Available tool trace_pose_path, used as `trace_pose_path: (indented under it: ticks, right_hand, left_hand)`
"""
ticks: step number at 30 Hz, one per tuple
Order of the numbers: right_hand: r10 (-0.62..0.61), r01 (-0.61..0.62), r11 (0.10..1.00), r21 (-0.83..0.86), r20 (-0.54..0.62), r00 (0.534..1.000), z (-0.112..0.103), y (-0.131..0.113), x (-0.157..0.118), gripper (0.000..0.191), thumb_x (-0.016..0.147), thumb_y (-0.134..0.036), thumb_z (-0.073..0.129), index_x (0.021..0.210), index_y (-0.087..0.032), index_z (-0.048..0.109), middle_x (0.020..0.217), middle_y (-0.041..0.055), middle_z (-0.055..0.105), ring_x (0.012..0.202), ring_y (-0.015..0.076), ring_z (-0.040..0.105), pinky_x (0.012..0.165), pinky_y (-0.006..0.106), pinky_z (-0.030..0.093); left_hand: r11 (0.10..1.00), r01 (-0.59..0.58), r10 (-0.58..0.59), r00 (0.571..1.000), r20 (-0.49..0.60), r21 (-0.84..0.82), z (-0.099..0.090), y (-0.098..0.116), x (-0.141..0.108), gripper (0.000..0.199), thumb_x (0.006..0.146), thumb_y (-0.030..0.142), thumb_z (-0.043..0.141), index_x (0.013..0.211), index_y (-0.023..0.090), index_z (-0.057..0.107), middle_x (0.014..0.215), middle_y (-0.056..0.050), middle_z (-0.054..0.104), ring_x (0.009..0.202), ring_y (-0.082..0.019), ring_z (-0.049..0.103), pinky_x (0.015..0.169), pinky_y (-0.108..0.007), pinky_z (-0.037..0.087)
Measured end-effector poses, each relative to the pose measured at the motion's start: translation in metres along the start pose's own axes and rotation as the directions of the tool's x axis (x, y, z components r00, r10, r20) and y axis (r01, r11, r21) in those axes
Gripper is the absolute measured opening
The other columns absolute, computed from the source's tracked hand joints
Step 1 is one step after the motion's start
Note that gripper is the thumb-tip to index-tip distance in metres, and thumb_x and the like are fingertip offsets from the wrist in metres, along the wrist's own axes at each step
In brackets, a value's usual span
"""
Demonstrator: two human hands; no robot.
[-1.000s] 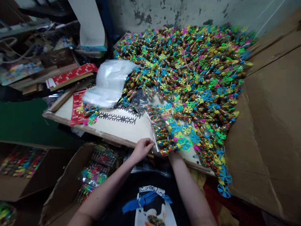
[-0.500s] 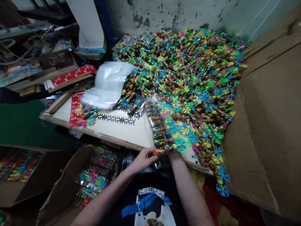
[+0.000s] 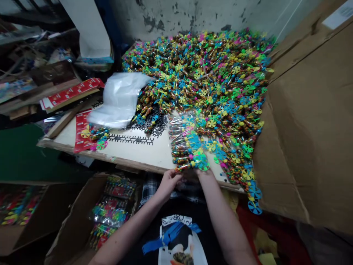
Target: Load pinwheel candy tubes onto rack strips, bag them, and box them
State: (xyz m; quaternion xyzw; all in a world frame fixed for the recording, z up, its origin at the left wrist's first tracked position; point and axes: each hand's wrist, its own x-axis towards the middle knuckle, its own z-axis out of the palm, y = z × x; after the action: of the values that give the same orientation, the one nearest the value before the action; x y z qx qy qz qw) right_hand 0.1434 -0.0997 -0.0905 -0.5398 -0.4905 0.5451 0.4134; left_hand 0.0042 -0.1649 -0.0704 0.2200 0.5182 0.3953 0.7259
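Where board [image 3: 138, 154] meets stained wall [image 3: 176, 14], pinwheel packets [image 3: 198, 77] pile.

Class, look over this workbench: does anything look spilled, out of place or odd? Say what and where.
Yes. The heap of packets overflows the board, and a strand of blue pinwheels hangs past its near right corner beside the cardboard flap. It looks spilled, not stacked.

Brown cardboard sheet [image 3: 306, 125] at right; peeling wall [image 3: 176, 14] behind (black-stained); red printed cards [image 3: 71, 94] far left.
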Motion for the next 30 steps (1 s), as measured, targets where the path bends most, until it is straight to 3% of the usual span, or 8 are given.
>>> trace_pose_path:
  ticks: [3, 7, 9, 13, 19, 22, 25, 30]
  right_hand:
    - [0.146, -0.13, 0.959, 0.253, -0.044, 0.988, 0.008, -0.006, -0.024, 0.039, 0.088, -0.027, 0.042, 0.051, -0.024, 0.049, 0.059, -0.0018, 0.066, 0.064, 0.0101, 0.063, 0.069, 0.027, 0.056]
    - [0.415, -0.174, 0.502, 0.847, -0.059, 0.908, 0.019, -0.01, -0.068, 0.021, 0.079, -0.04, 0.054, 0.066, -0.024, 0.057, 0.075, -0.0009, 0.069, 0.082, 0.0153, 0.067, 0.094, 0.038, 0.051]
    - [0.421, -0.12, 0.422, 0.898, -0.077, 0.904, 0.026, -0.012, -0.08, 0.017, 0.07, -0.039, 0.064, 0.073, -0.024, 0.057, 0.081, -0.0011, 0.069, 0.086, 0.0153, 0.067, 0.096, 0.035, 0.049]
    - [0.375, -0.125, 0.566, 0.815, -0.12, 0.919, 0.042, -0.018, -0.073, 0.027, 0.059, -0.024, 0.076, 0.079, -0.023, 0.057, 0.079, -0.0026, 0.067, 0.084, 0.0147, 0.065, 0.091, 0.032, 0.05]
    - [0.38, -0.147, 0.732, 0.665, -0.22, 0.898, 0.062, -0.019, -0.033, 0.037, 0.053, -0.031, 0.081, 0.08, -0.021, 0.057, 0.084, -0.0001, 0.069, 0.085, 0.0163, 0.064, 0.079, 0.03, 0.051]
    - [0.398, -0.12, 0.751, 0.649, -0.299, 0.867, 0.066, -0.014, -0.018, 0.039, 0.053, -0.033, 0.081, 0.08, -0.021, 0.056, 0.084, 0.0, 0.069, 0.084, 0.0161, 0.064, 0.074, 0.028, 0.051]
    - [0.381, -0.12, 0.755, 0.645, -0.282, 0.881, 0.068, -0.013, -0.013, 0.039, 0.053, -0.033, 0.08, 0.082, -0.021, 0.057, 0.082, 0.0004, 0.069, 0.082, 0.0165, 0.064, 0.069, 0.028, 0.051]
    - [0.377, -0.157, 0.747, 0.645, -0.218, 0.9, 0.063, -0.015, -0.017, 0.029, 0.056, -0.024, 0.076, 0.079, -0.021, 0.058, 0.078, -0.0022, 0.068, 0.081, 0.0144, 0.062, 0.072, 0.027, 0.051]
  left_hand:
    - [0.999, -0.011, 0.01, 1.0, -0.019, -0.034, 0.002, 0.002, 0.002, 0.037, 0.051, 0.04, 0.078, 0.071, 0.012, 0.064, 0.06, -0.001, 0.064, 0.054, -0.01, 0.055, 0.053, -0.02, 0.04]
    - [1.0, -0.023, 0.024, 0.999, 0.024, -0.016, 0.003, 0.003, 0.0, 0.032, 0.052, 0.037, 0.076, 0.066, 0.013, 0.062, 0.059, -0.001, 0.062, 0.057, -0.011, 0.055, 0.057, -0.021, 0.042]
    - [0.999, -0.042, 0.042, 0.998, 0.04, 0.014, 0.002, 0.001, -0.001, 0.031, 0.054, 0.039, 0.074, 0.066, 0.013, 0.061, 0.057, 0.0, 0.06, 0.055, -0.01, 0.052, 0.054, -0.02, 0.04]
    - [0.989, -0.094, 0.086, 0.994, 0.065, 0.119, -0.002, -0.004, -0.003, 0.036, 0.057, 0.044, 0.071, 0.058, 0.017, 0.048, 0.05, 0.005, 0.05, 0.046, -0.007, 0.041, 0.048, -0.02, 0.033]
    - [0.926, -0.207, 0.179, 0.977, 0.115, 0.315, -0.024, -0.008, -0.01, 0.039, 0.064, 0.049, 0.063, 0.053, 0.018, 0.041, 0.047, 0.005, 0.043, 0.047, -0.008, 0.037, 0.05, -0.021, 0.031]
    - [0.862, -0.226, 0.211, 0.974, 0.084, 0.454, -0.035, -0.008, -0.013, 0.034, 0.067, 0.046, 0.06, 0.054, 0.018, 0.044, 0.048, 0.005, 0.043, 0.049, -0.009, 0.037, 0.05, -0.022, 0.03]
    - [0.801, -0.188, 0.198, 0.979, 0.044, 0.569, -0.038, -0.008, -0.013, 0.031, 0.068, 0.046, 0.059, 0.058, 0.018, 0.049, 0.05, 0.003, 0.049, 0.049, -0.011, 0.043, 0.051, -0.023, 0.034]
    - [0.829, -0.116, 0.145, 0.989, -0.011, 0.548, -0.035, -0.004, -0.015, 0.035, 0.068, 0.053, 0.059, 0.067, 0.019, 0.05, 0.052, 0.003, 0.054, 0.045, -0.013, 0.05, 0.05, -0.026, 0.04]
